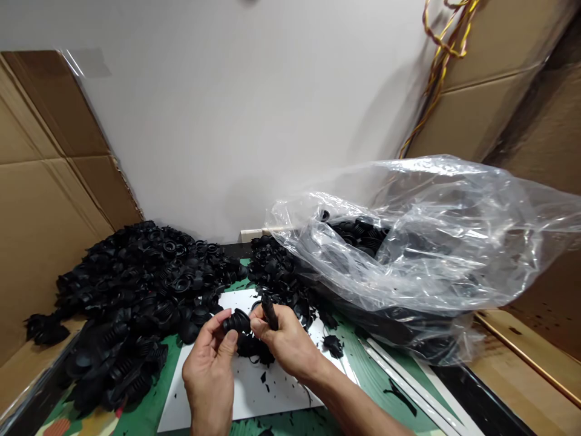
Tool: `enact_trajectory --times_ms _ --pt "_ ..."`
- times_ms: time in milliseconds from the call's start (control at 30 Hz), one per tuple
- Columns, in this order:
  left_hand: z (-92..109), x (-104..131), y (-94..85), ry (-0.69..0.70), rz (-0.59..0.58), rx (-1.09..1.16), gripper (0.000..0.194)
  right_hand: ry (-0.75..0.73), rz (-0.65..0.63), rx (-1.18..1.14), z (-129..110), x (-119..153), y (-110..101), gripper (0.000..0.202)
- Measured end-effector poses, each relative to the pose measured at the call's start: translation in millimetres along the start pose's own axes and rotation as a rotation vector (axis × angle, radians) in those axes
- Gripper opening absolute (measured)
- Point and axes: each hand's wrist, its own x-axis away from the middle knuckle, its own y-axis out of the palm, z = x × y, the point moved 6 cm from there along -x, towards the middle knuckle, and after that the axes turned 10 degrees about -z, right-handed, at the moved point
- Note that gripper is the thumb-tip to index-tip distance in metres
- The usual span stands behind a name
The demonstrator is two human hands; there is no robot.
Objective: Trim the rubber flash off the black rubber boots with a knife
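Note:
My left hand (209, 368) pinches a black ribbed rubber bellows (235, 322) between thumb and fingers, above a white board (200, 390). Close to its right side, my right hand (290, 344) is closed around a tool with a dark, rough handle (269, 312); its working end is hidden by my fingers. Whether the right fingertips also touch the bellows' rim, I cannot tell. Beneath both hands lies a small heap of black rubber scraps (255, 350), with loose bits scattered on the board.
A big pile of black rubber parts (149, 272) covers the left side of the green mat (170, 357). At right stands a clear plastic bag (463, 254) holding more parts. White strips (408, 381) lie at lower right. Cardboard (40, 200) walls the left; yellow-brown twisted wires (438, 66) hang upper right.

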Motion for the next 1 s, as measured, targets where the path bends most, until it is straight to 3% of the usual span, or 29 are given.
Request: enact_trajectory --times_ms 567,1000 --pt "-1.6 -1.6 3.9 -0.04 -0.036 0.014 0.035 -0.045 -0.031 0.029 -2.4 -0.3 7.2 0.017" --pt "3.1 -0.4 6.7 -0.091 -0.017 0.105 0.035 0.133 -0.018 -0.454 22.0 -4.7 4.6 0.031"
